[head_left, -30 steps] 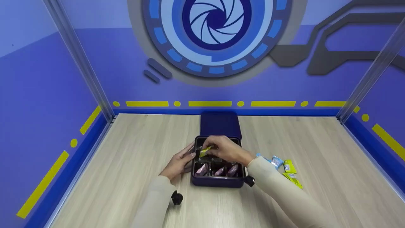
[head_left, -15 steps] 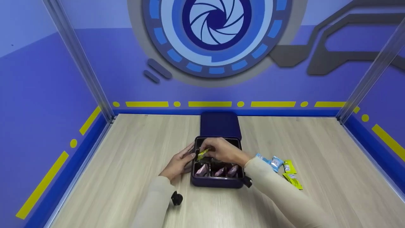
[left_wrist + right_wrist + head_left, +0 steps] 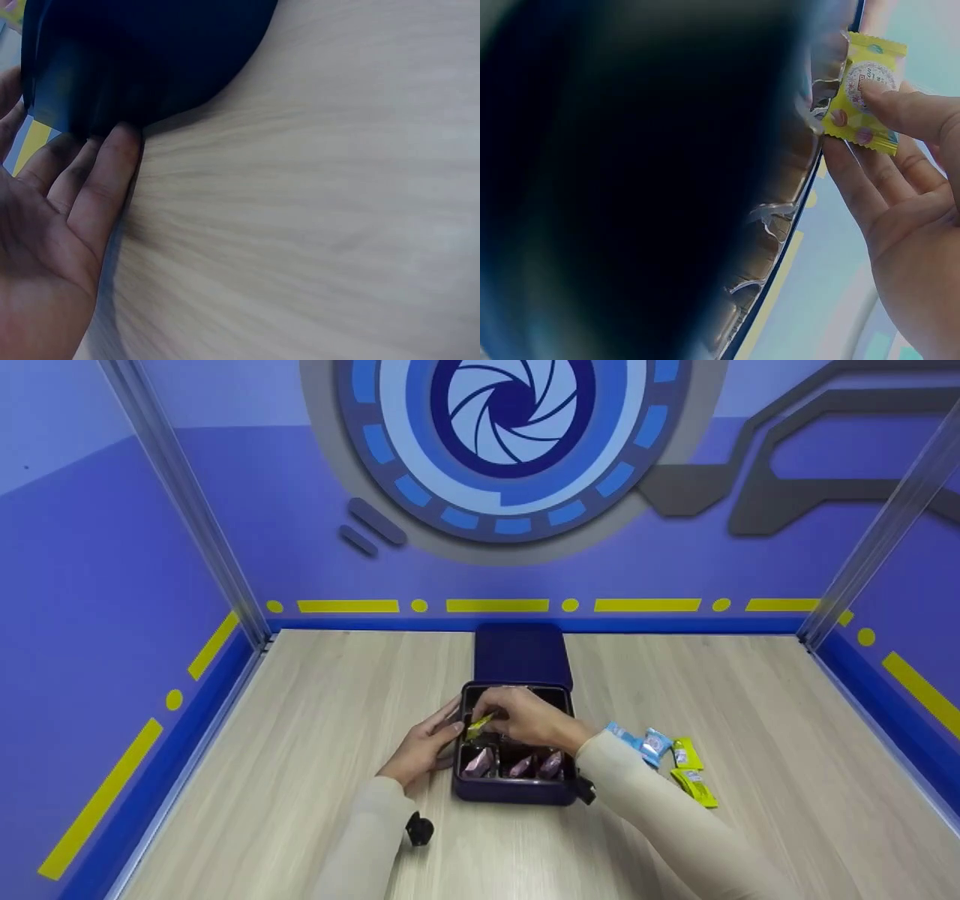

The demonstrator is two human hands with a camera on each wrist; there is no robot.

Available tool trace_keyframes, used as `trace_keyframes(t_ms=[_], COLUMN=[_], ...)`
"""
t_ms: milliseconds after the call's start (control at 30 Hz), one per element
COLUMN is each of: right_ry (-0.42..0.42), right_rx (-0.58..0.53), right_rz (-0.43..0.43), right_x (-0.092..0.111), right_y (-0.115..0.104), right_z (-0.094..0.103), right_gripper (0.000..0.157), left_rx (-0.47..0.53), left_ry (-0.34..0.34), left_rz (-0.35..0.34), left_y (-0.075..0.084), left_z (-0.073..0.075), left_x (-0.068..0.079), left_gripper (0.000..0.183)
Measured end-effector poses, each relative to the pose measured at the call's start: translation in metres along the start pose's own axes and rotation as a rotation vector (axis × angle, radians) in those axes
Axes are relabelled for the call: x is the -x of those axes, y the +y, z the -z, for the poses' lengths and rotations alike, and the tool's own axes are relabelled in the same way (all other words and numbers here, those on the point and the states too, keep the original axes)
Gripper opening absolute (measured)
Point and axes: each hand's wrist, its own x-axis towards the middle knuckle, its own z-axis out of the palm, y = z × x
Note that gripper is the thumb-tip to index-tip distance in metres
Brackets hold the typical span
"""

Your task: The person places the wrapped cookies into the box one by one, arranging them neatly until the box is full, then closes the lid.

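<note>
A dark blue box (image 3: 514, 793) with a divided inner tray sits on the table, its lid folded back. At its left side is my left hand (image 3: 421, 750), straight fingers (image 3: 105, 180) laid against the wall and thumb near the rim. My right hand (image 3: 529, 718) is over the back left compartment, pinching a yellow wrapped candy (image 3: 862, 112) between thumb and fingers. Purple wrapped candies lie in the front compartments, one in the left (image 3: 478, 763) and two in the right (image 3: 551, 765). The right hand hides part of the back compartments.
To the right of the box, blue wrapped candies (image 3: 654, 746) and yellow wrapped candies (image 3: 694, 787) lie on the wooden table (image 3: 337, 697). The opened lid (image 3: 521, 652) reaches back to the blue wall (image 3: 480, 577). Panels also stand at both sides.
My right hand has moved slightly left and down, bringing the yellow candy lower into the back left compartment. The left hand stays against the box.
</note>
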Motion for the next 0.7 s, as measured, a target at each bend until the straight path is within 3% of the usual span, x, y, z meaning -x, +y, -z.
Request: trace_keyframes(t_ms=[700], right_ry=[-0.023], right_rx=[-0.029], right_rz=[-0.021], right_x=[-0.0004], right_y=[-0.0006], right_z=[-0.0019], right_gripper=[0.018], left_rx=[-0.019], left_ry=[0.007], left_rz=[0.004], left_y=[0.0042], left_z=[-0.0014], left_x=[0.0035], left_gripper=[0.061])
